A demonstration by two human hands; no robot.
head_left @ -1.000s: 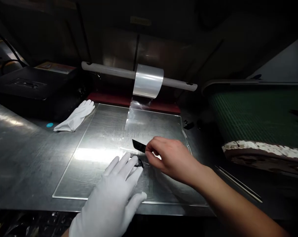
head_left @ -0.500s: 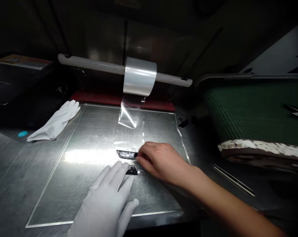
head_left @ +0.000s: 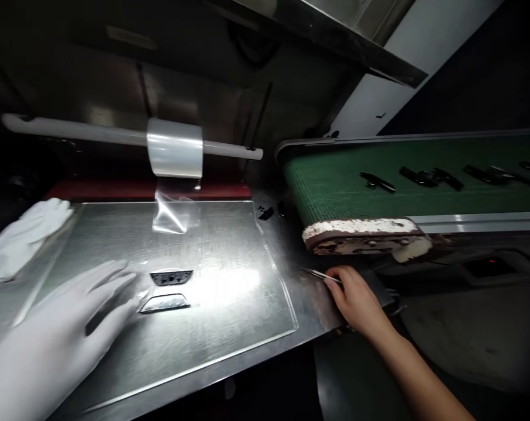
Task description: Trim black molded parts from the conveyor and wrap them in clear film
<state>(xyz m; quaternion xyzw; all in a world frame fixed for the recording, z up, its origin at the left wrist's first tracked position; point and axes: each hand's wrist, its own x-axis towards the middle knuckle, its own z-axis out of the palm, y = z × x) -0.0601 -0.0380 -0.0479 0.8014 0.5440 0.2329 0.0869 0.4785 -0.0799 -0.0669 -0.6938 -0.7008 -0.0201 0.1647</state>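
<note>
My left hand (head_left: 58, 333), in a white glove, lies flat with fingers spread on a clear plate (head_left: 247, 304) on the metal bench. Just right of its fingertips lie two small dark curved parts (head_left: 172, 277), one behind the other, the nearer one (head_left: 165, 303) looking film-covered. My bare right hand (head_left: 357, 298) is at the bench's right edge, its fingers closed on thin metal tweezers (head_left: 320, 273) that lie on the bench. A roll of clear film (head_left: 175, 147) hangs on a white bar (head_left: 72, 131) behind the plate, its loose end curling down.
A green conveyor belt (head_left: 335, 181) at the right carries several small dark parts (head_left: 423, 175). A spare white glove (head_left: 19, 237) lies at the left of the bench. Small dark bits (head_left: 267, 213) sit near the plate's far right corner. A red strip (head_left: 116, 190) runs behind the plate.
My right hand let go of the dark part on the plate and moved right to the tweezers at the bench edge. The view swung right. My left hand slid left off the nearer part.
</note>
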